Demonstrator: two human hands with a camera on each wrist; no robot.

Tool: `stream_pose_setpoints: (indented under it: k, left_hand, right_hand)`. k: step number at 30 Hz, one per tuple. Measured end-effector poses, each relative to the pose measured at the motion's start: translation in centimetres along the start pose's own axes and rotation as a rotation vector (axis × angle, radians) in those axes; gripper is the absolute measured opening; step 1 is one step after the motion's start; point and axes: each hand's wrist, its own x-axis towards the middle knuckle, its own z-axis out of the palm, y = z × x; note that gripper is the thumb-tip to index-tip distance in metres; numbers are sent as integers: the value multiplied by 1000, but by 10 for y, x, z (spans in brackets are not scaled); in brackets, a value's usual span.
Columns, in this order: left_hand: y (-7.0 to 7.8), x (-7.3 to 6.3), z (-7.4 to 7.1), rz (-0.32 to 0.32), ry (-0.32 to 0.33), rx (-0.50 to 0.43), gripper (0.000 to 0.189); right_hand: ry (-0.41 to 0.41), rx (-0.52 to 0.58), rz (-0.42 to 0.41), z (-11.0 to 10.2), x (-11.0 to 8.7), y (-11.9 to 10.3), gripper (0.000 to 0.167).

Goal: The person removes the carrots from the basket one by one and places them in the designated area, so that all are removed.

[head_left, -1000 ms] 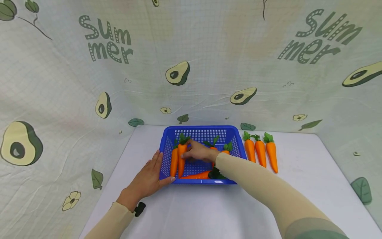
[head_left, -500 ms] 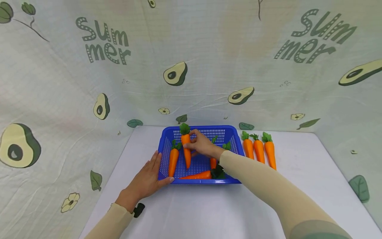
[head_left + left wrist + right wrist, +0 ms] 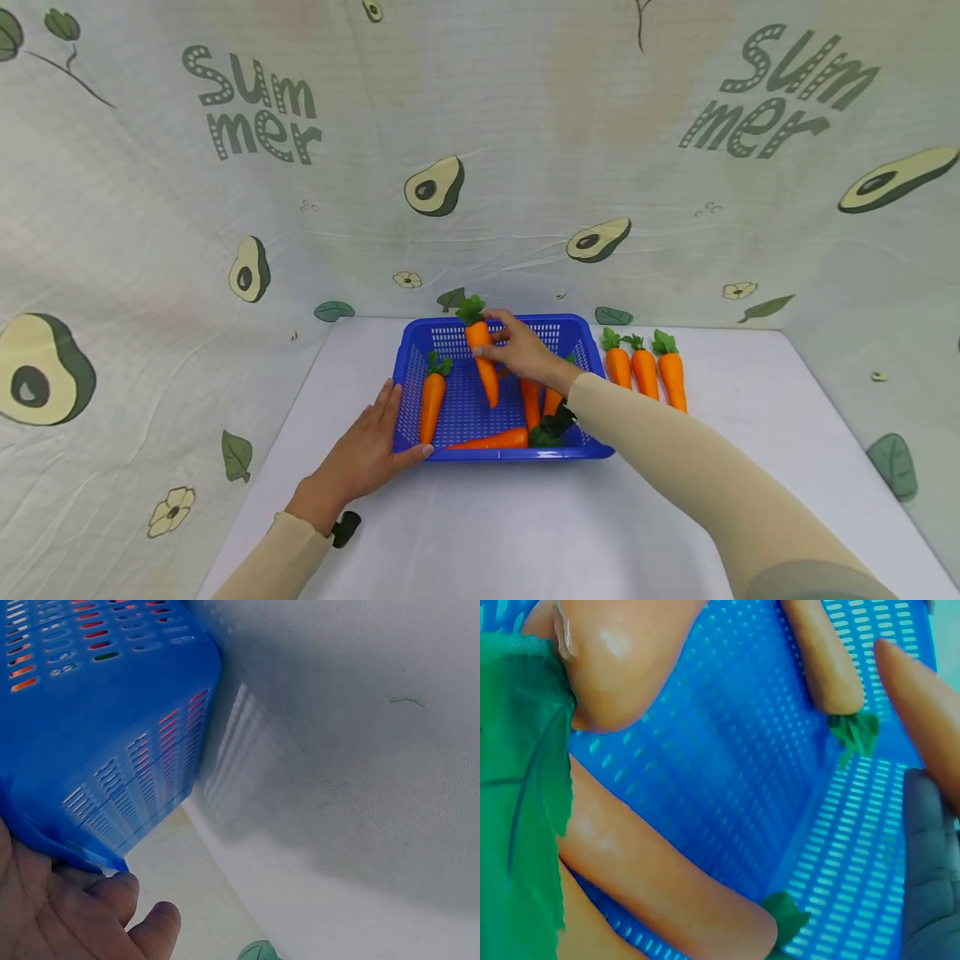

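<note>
My right hand pinches an orange toy carrot above the blue basket. Its leafy green top points up and its tip slants down to the right. The right wrist view shows the held carrot beside my fingers. My left hand rests along the basket's left rim with fingers extended, the thumb at the front rim. Inside the basket, one carrot leans at the left and another lies along the front. Two more, partly behind my right arm, include this carrot.
Right of the basket, three carrots lie side by side on the white table, their lower ends partly behind my right sleeve. A patterned cloth hangs behind the table.
My right hand has lifted the carrot from beside the left one and moved it up and to the right. My left hand keeps its place on the basket.
</note>
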Motion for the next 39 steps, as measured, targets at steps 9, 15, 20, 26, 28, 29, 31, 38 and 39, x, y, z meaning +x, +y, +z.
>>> stream_pose_setpoints:
  k: [9, 15, 20, 26, 28, 29, 31, 38, 39]
  left_hand:
    - [1, -1, 1, -8, 2, -13, 122]
    - [1, -2, 0, -2, 9, -19, 122]
    - [0, -2, 1, -6, 6, -27, 122]
    - [0, -1, 1, -14, 6, -35, 122]
    - [1, -2, 1, -16, 5, -39, 122]
    - [1, -2, 0, -17, 4, -42, 122]
    - [1, -2, 0, -20, 1, -48, 121]
    - [2, -2, -1, -24, -4, -63, 120]
    - [2, -2, -1, -23, -3, -65, 120]
  right_hand:
    - [61, 87, 60, -19, -8, -2, 72]
    - [80, 68, 41, -30, -18, -1, 72]
    - [110, 54, 29, -38, -27, -5, 74]
    - [166, 15, 15, -47, -34, -4, 75]
    - [185, -6, 3, -49, -37, -4, 76]
    - [197, -15, -2, -49, -38, -4, 74]
    - [221, -38, -10, -51, -41, -4, 73]
    - [216, -2, -16, -59, -52, -7, 74]
    - [204, 18, -14, -60, -53, -7, 76]
